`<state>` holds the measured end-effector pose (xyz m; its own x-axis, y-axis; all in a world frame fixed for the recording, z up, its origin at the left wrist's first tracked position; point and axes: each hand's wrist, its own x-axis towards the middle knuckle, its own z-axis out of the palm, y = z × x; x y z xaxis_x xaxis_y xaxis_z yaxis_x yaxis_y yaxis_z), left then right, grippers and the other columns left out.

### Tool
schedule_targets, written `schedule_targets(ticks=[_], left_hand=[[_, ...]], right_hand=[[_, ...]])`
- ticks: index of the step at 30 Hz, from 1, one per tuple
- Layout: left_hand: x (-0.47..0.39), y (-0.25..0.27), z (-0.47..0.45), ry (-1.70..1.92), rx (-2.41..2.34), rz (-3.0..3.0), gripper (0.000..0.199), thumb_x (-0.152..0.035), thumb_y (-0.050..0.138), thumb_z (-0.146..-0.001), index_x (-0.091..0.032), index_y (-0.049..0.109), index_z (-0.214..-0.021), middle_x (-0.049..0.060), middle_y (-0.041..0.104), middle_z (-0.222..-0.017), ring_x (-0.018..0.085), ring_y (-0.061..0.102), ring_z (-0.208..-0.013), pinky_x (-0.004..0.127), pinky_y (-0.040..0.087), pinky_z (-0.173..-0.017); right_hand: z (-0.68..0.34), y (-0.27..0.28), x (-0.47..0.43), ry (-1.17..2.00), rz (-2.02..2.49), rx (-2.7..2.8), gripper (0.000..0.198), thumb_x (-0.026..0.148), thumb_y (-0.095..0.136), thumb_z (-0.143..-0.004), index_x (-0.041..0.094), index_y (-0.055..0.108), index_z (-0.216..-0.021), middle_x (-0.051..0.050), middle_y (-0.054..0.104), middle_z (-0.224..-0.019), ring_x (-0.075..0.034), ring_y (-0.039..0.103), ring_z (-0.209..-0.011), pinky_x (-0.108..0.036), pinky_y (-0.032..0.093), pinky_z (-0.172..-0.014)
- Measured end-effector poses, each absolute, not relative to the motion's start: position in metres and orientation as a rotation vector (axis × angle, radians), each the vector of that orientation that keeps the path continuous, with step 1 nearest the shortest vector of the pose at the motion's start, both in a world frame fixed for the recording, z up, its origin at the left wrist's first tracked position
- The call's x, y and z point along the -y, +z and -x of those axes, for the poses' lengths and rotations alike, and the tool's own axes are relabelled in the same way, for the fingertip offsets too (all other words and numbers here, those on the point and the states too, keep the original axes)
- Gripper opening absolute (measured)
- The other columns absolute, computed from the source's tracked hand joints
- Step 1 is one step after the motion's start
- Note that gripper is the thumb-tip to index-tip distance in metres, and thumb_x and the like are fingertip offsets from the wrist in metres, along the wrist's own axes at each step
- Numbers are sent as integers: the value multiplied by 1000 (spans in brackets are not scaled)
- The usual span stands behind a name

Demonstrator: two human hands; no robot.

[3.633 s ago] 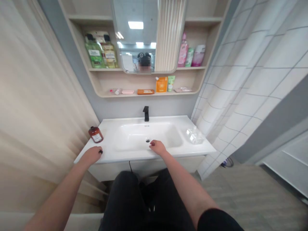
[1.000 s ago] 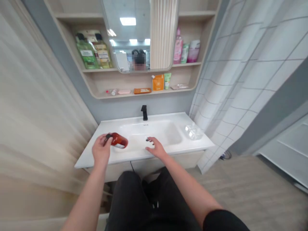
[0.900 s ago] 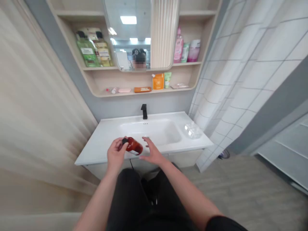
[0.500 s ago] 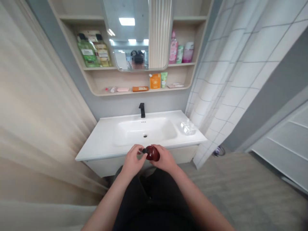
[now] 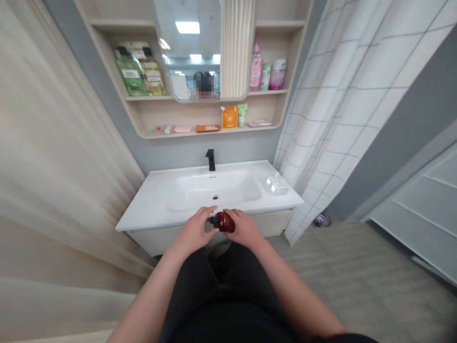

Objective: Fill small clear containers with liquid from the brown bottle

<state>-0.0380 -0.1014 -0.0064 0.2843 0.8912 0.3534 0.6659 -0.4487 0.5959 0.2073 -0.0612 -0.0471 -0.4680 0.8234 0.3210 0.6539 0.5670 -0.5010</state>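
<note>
A glossy red-brown bottle (image 5: 225, 222) with a black top (image 5: 213, 220) lies sideways in front of the sink's near edge, its top pointing left. My right hand (image 5: 245, 229) is closed round the bottle's base end. At the other end is my left hand (image 5: 195, 232), with thumb and fingers spread apart on either side of the black top. I see a gap between those fingers, though whether a fingertip touches the bottle is hard to make out.
Beyond my hands is a white sink (image 5: 178, 193) with a black faucet (image 5: 211, 160). A clear container (image 5: 277, 185) stands on the counter's right. Shelves above hold several bottles and an orange pouch (image 5: 229, 117). Curtains hang left (image 5: 71, 157) and right (image 5: 321, 109).
My left thumb and fingers have spread wider round the bottle's black top. The right hand keeps its hold on the bottle. The camera view has shifted slightly.
</note>
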Motion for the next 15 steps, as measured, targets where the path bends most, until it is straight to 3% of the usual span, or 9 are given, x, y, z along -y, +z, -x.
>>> schedule_targets(ticks=[3,5,7,9,11,15], left_hand=[[102,-2,39,864,-1518,-2209,27,-32,68,-101,-29,76,-126,10,79,-104,28,77,-94,44,62,-93],[102,1,40,878,-1437,-2308,27,-22,66,-99,-28,75,-123,9,79,-114,28,76,-109,44,60,-103],[100,3,40,922,-1393,-2351,41,-17,67,-95,-26,70,-135,10,76,-131,27,73,-122,44,58,-110],[98,4,40,868,-1473,-2314,37,-23,69,-98,-25,70,-135,9,78,-123,26,75,-111,43,60,-103],[96,3,39,774,-1542,-2287,23,-29,67,-102,-24,74,-123,7,79,-105,25,76,-95,40,61,-92],[91,2,40,803,-1409,-2386,23,-15,59,-101,-24,76,-114,7,80,-111,24,75,-105,37,58,-97]], right_hand=[[-206,-46,61,426,1178,2273,76,34,87,-85,28,59,-155,-12,73,-139,-34,68,-130,-42,53,-112],[-206,-45,61,418,1158,2275,76,32,86,-85,28,58,-155,-11,73,-139,-34,68,-130,-44,54,-112],[-207,-45,60,406,1134,2279,77,30,85,-84,28,57,-156,-11,73,-140,-34,69,-129,-45,55,-111],[-208,-46,58,397,1130,2282,78,30,85,-83,28,57,-156,-11,73,-139,-35,69,-128,-45,56,-109],[-210,-47,57,393,1135,2277,77,32,85,-84,28,57,-156,-11,73,-138,-35,70,-127,-45,56,-108],[-214,-51,55,427,1086,2273,76,31,86,-83,27,58,-154,-11,73,-141,-33,70,-127,-44,56,-109]])
